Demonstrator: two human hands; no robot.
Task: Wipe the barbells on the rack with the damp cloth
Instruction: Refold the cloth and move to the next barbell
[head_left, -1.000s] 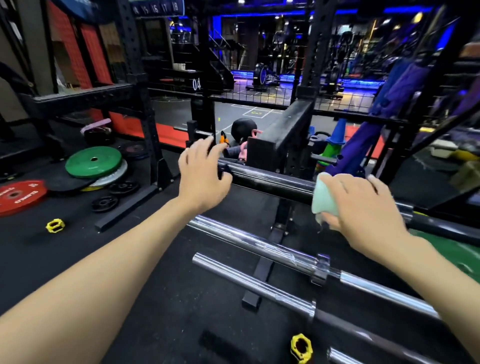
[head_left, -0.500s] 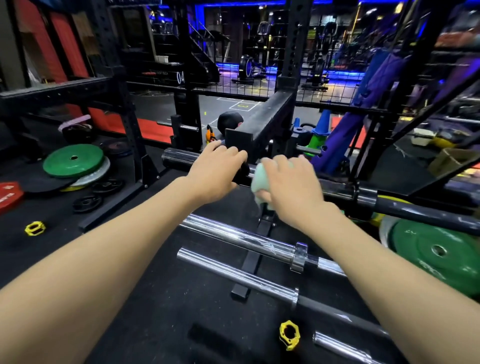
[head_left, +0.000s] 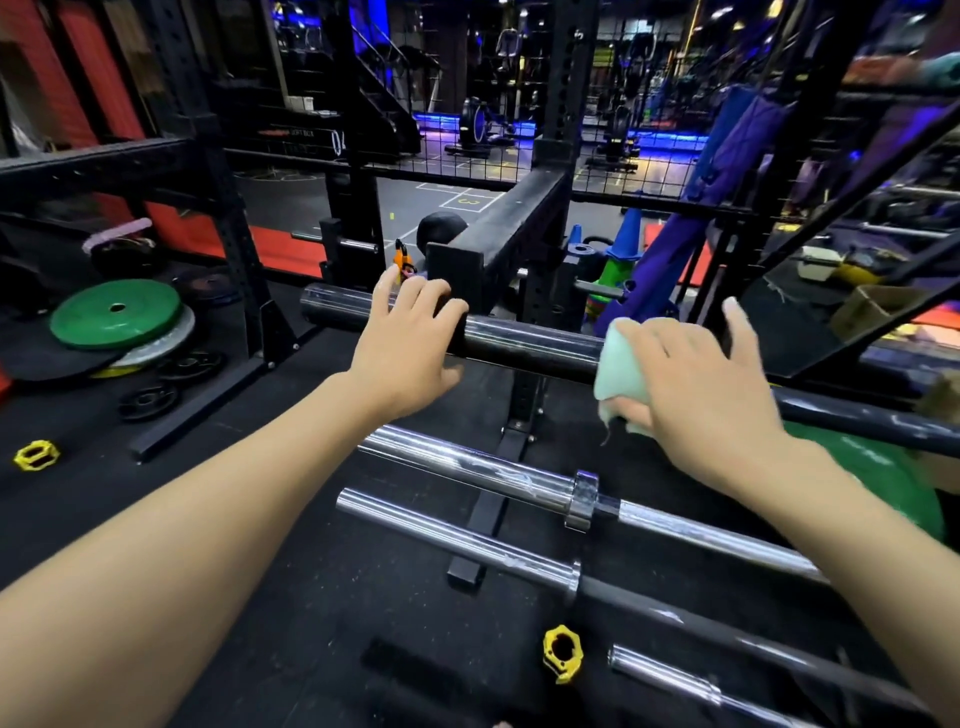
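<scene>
We have both hands on the top barbell, the black one resting highest on the rack. Our left hand sits on its thick sleeve, fingers draped over the top and loosely curled to steady it. Our right hand presses the pale green damp cloth around the same bar, fingers spread over the wad with the thumb side lifted; how far the cloth wraps underneath we cannot tell, since the hand hides it.

The bar's long axis runs from upper left to lower right across our view, so the stroke has to travel along that line. The cloth sits to the right of the left hand, with a bare stretch of sleeve between them, and the shaft continues well beyond the right hand toward the green bumper plate. The right hand is the working one; the left is only a brace.

Two chrome barbells lie lower on the rack, nearer to us and parallel, and look untouched as yet.
</scene>
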